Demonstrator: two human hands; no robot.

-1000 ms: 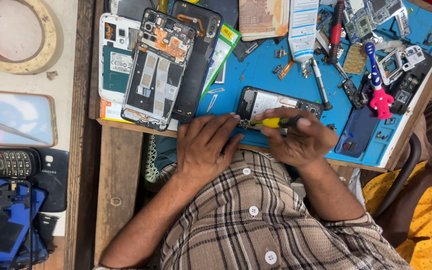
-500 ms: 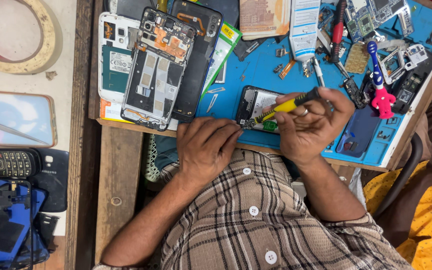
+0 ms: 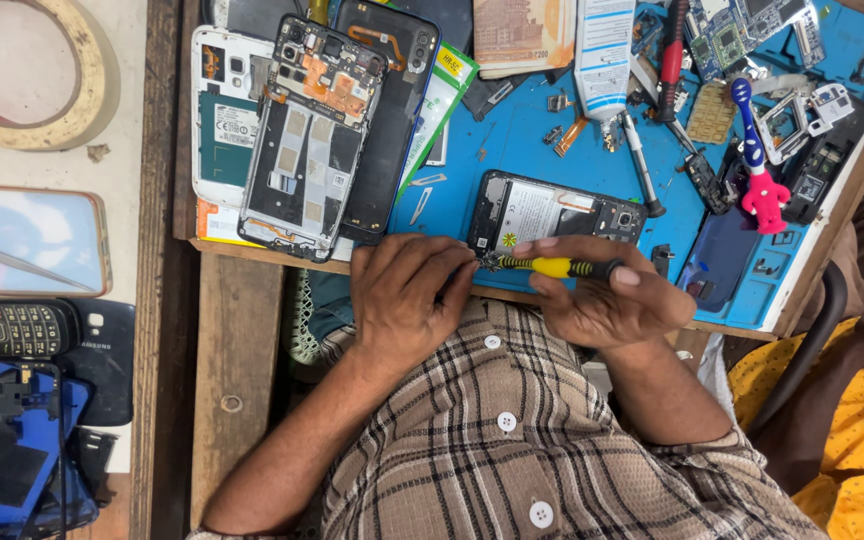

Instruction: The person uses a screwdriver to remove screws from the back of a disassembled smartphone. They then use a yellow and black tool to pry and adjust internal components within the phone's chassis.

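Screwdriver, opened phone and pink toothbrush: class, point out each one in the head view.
screwdriver (image 3: pixel 555 266), head view, on its yellow handle.
opened phone (image 3: pixel 537 210), head view, on its exposed battery.
pink toothbrush (image 3: pixel 760 188), head view, on its pink figure-shaped handle.

The yellow screwdriver (image 3: pixel 552 266), tilted up over the opened phone (image 3: pixel 552 212) half a second ago, now lies level again along the phone's near edge. The right hand (image 3: pixel 607 295) has dropped back toward the desk edge, its tip meeting the left hand's (image 3: pixel 407 300) fingertips.
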